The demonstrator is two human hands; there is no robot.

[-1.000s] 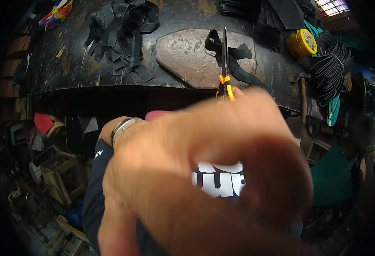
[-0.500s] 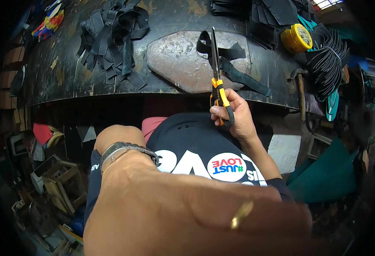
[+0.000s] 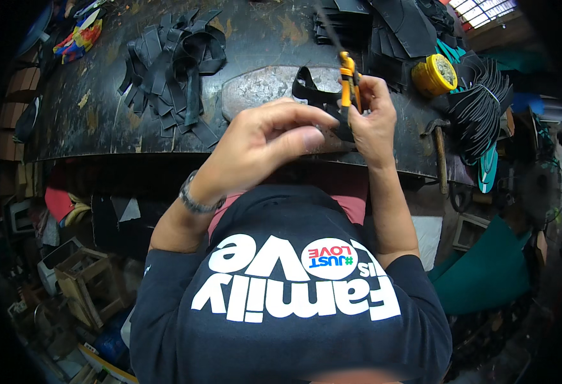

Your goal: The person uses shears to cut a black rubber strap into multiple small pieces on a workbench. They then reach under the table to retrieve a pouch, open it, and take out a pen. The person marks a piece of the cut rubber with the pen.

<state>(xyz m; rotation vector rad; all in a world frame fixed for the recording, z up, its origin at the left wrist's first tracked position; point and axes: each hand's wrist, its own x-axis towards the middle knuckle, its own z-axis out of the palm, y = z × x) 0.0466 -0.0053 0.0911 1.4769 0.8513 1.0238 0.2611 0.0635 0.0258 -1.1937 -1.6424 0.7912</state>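
A pair of scissors (image 3: 347, 82) with yellow-and-black handles is in my right hand (image 3: 375, 128), its blurred blades pointing away over the table. My left hand (image 3: 262, 141), wearing a metal-banded watch (image 3: 194, 195), hovers at the table's near edge. Its thumb and index finger are stretched towards the scissors, apart, with nothing visible between them. Just beyond the fingertips, a black strap (image 3: 306, 89) lies curled on a worn, many-sided slab (image 3: 249, 84); my hands cover part of both.
A heap of black strips (image 3: 175, 70) lies at left on the dark table (image 3: 102, 131). Stacked black sheets (image 3: 399, 29), a yellow tub (image 3: 434, 75), a hammer (image 3: 441, 153) and a tied bundle of black pieces (image 3: 482, 96) are at right. A wooden stool frame (image 3: 92, 281) stands lower left.
My left hand has come down from close to the camera to the table's edge. My right hand has lifted the scissors forward over the slab and turned them.
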